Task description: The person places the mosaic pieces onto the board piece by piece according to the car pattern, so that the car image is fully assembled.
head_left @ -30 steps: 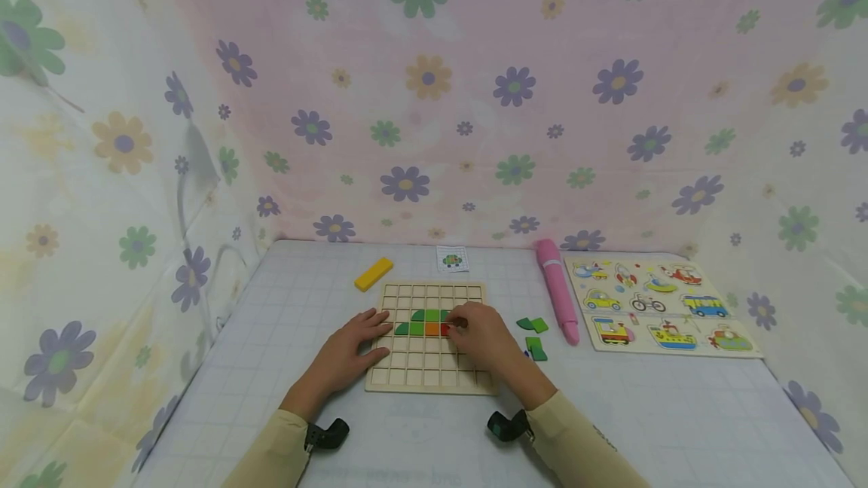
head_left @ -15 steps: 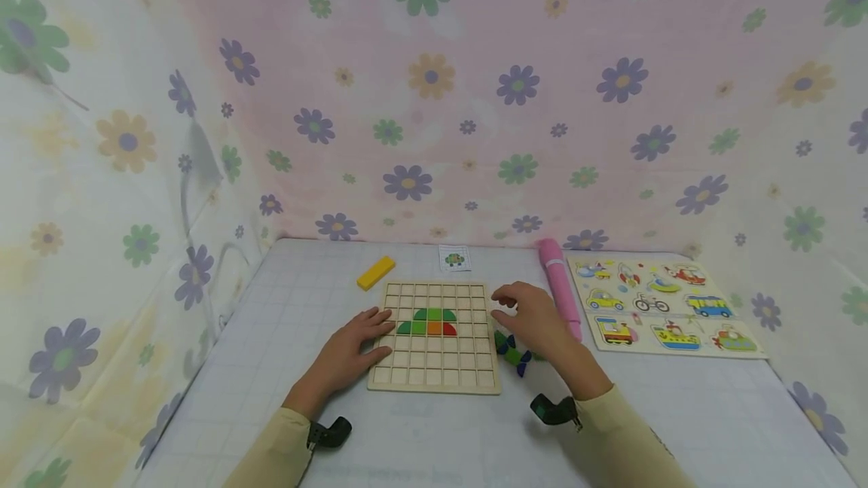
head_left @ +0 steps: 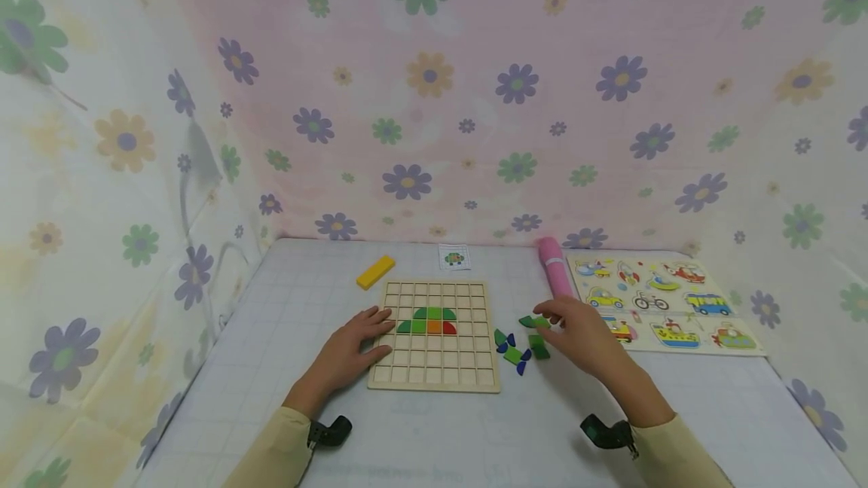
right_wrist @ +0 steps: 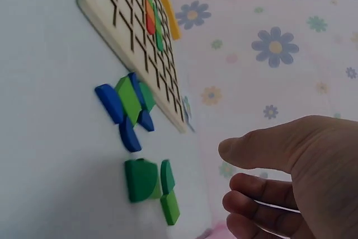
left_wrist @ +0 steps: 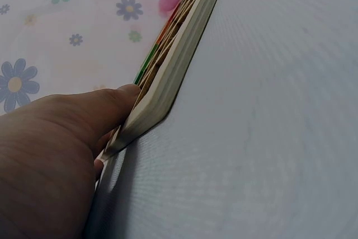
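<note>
Your right-hand grip (head_left: 579, 333), thumb and fingers apart and loosely bent, holds nothing as it hovers over a group of green pieces (head_left: 539, 348). The right wrist view shows the hand raised clear of them. Your left-hand grip (head_left: 350, 345) holds no piece either: its spread fingers rest along the left edge of the wooden grid board (head_left: 434, 376), which lies flat in front of you, and the thumb touches the frame.

On the board sit two rows of coloured pieces. The upper row runs dark green, light green, dark green; the lower runs dark green, light green, an orange square (head_left: 435, 327) and a red piece (head_left: 449, 328) with a rounded corner. Just beside the board's right edge, between it and the green group, lies a loose cluster of blue pieces (head_left: 521, 368) around a light green piece (head_left: 512, 355), with a dark green one (head_left: 499, 337) on the side nearest the board.

Beyond the board, a yellow block (head_left: 376, 272) lies at a slant to the left and a small printed card (head_left: 454, 257) near the middle. To the right, a pink roll (head_left: 557, 266) lies beside a vehicle puzzle (head_left: 678, 307). Behind the white tabletop (head_left: 407, 443) hangs a flowered curtain (head_left: 468, 96).
</note>
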A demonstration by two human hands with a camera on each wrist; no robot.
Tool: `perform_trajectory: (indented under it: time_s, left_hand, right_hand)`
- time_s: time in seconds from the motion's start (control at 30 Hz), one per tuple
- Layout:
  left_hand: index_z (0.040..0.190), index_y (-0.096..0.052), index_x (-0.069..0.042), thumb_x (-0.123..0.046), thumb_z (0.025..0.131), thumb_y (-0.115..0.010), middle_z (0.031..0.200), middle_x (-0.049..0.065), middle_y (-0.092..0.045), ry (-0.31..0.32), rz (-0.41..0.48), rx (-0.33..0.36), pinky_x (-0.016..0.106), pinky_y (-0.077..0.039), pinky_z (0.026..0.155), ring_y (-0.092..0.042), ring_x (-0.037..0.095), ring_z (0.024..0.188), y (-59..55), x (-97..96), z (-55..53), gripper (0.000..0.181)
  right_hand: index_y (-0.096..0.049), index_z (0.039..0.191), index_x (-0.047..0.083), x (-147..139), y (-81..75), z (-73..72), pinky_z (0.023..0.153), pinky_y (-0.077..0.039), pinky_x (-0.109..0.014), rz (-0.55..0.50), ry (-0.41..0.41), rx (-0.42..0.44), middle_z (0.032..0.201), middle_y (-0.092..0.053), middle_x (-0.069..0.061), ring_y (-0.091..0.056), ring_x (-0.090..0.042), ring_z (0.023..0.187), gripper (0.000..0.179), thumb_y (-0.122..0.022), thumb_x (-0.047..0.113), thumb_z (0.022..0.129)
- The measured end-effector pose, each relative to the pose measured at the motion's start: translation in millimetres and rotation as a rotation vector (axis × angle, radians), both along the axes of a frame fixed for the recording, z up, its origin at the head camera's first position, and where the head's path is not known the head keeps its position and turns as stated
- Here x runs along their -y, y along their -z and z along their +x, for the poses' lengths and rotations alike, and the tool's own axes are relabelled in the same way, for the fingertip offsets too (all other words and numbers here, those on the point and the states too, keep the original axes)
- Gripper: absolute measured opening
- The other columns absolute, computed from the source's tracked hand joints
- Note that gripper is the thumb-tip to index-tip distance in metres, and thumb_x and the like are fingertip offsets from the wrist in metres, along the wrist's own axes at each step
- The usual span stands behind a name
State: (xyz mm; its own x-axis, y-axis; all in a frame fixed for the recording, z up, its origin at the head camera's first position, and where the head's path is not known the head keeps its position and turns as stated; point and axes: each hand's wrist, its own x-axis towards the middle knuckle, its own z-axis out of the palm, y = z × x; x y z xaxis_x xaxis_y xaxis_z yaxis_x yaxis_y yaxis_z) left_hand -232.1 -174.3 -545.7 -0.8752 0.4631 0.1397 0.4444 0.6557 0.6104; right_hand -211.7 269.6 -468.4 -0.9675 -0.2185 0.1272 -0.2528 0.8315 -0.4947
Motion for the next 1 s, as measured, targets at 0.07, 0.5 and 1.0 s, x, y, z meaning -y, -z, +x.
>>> perform_trajectory:
  time_s: [0.07,0.5,1.0]
  left_hand:
    - [0.154,-0.064,-0.014,-0.034,0.105,-0.075,0.168,-0.002,-0.046,-0.001,-0.006,-0.001,0.063,-0.030,0.125,-0.030,0.031,0.161,-0.3,-0.1,0.0,0.054]
    - [0.153,-0.065,-0.014,-0.033,0.105,-0.076,0.168,-0.001,-0.047,-0.008,0.003,0.002,0.064,-0.030,0.125,-0.031,0.033,0.160,-0.3,-0.2,0.5,0.053]
    - [0.154,-0.064,-0.014,-0.033,0.105,-0.075,0.168,-0.002,-0.046,-0.017,-0.010,0.016,0.062,-0.028,0.127,-0.029,0.031,0.161,-0.8,-1.0,1.0,0.053]
  right_hand:
    - [-0.079,0.123,0.010,-4.0,0.3,4.7,0.081,-0.060,-0.039,-0.004,-0.006,0.013,0.110,-0.071,-0.005,-0.062,-0.023,0.097,0.028,-0.084,0.010,0.095]
    - [-0.081,0.121,0.018,-13.5,22.7,19.4,0.079,-0.058,-0.036,0.029,-0.023,0.080,0.105,-0.068,0.004,-0.061,-0.017,0.093,0.030,-0.082,0.006,0.094]
    - [-0.082,0.120,0.018,-8.4,37.8,21.3,0.076,-0.053,-0.033,0.061,-0.064,0.087,0.097,-0.063,0.008,-0.054,-0.014,0.087,0.032,-0.087,0.006,0.091]
